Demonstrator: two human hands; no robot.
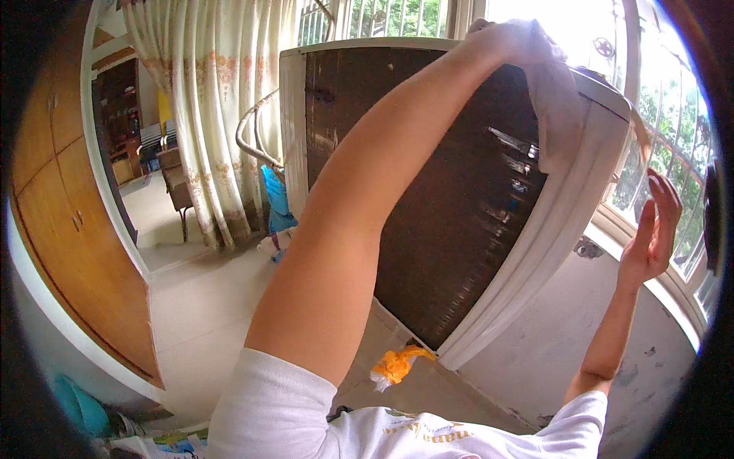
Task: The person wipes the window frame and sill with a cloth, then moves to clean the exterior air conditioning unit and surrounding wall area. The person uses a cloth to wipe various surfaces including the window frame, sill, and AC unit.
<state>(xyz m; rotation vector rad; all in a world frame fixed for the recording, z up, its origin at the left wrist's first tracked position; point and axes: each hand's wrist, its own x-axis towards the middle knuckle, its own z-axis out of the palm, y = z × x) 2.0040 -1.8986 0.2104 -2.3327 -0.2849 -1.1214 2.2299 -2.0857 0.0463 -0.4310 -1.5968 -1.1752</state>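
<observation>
My left hand [530,43] is raised to the top edge of a tall appliance-like cabinet [585,137] with a white frame and a dark, ribbed panel. From that hand a pale cloth [553,115] hangs down over the cabinet's edge and the panel's upper right corner; glare from the window blurs the fingers. My right hand [654,229] is up at the right, beside the barred window, with its fingers apart and nothing seen in it. Below the cabinet's lower corner an orange and white crumpled piece [395,366], perhaps a bag or cloth, lies on the tiled floor.
Wooden cupboard doors [74,195] and an open doorway stand left. A patterned curtain [212,115] hangs behind the cabinet, near a bent tube [255,132] and a blue plastic thing [275,189]. The window ledge [616,235] runs along the right wall. A teal object [83,404] lies lower left.
</observation>
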